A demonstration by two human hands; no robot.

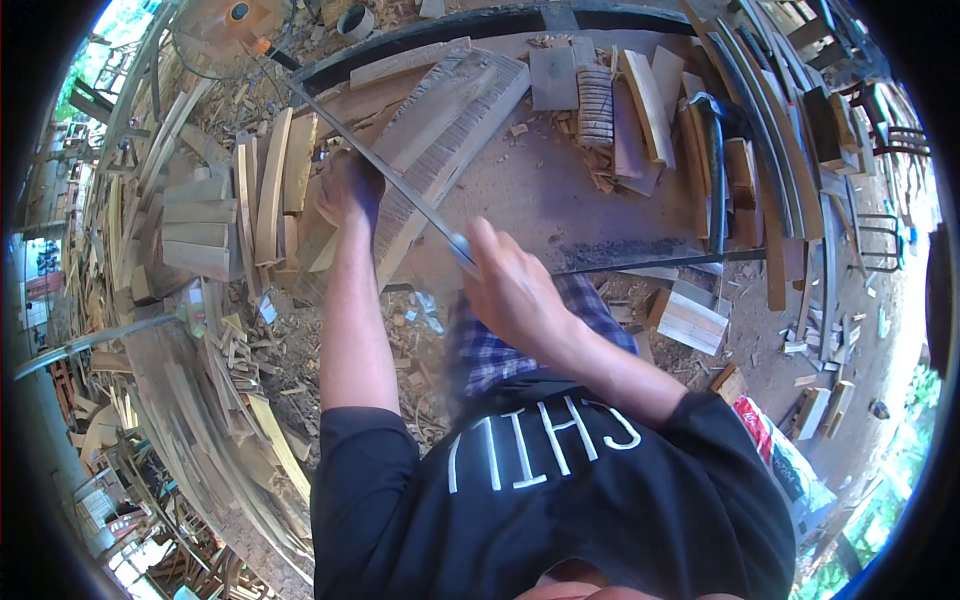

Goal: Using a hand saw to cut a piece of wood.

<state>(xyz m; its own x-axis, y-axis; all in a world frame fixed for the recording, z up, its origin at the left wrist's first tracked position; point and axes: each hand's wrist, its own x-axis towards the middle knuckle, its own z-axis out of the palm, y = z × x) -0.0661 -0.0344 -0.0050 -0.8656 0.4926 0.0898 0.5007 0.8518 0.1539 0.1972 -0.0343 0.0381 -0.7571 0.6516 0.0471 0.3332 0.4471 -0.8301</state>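
Observation:
My right hand (pixel 515 295) is closed round the near end of a long, thin grey metal bar (pixel 395 180). The bar slants away to the far left, where a dark piece and an orange tip (pixel 263 46) show. Whether it is a blade or a plain bar I cannot make out. My left hand (pixel 350 188), in shade, is curled beside the left end of a thick wooden block (pixel 455 110) with rough, notched edges. Its fingers are partly hidden, and what they grip does not show. The block lies slanted on the wooden workbench (pixel 590 225), under the bar.
Curved wooden pieces (pixel 272 185) stand left of my left hand. A ribbed stack of wood pieces (pixel 595 105) and a small board (pixel 553 78) lie at the back. Long curved strips (pixel 770 130) crowd the right side. Offcuts and shavings litter the ground; a plastic bag (pixel 795 470) lies lower right.

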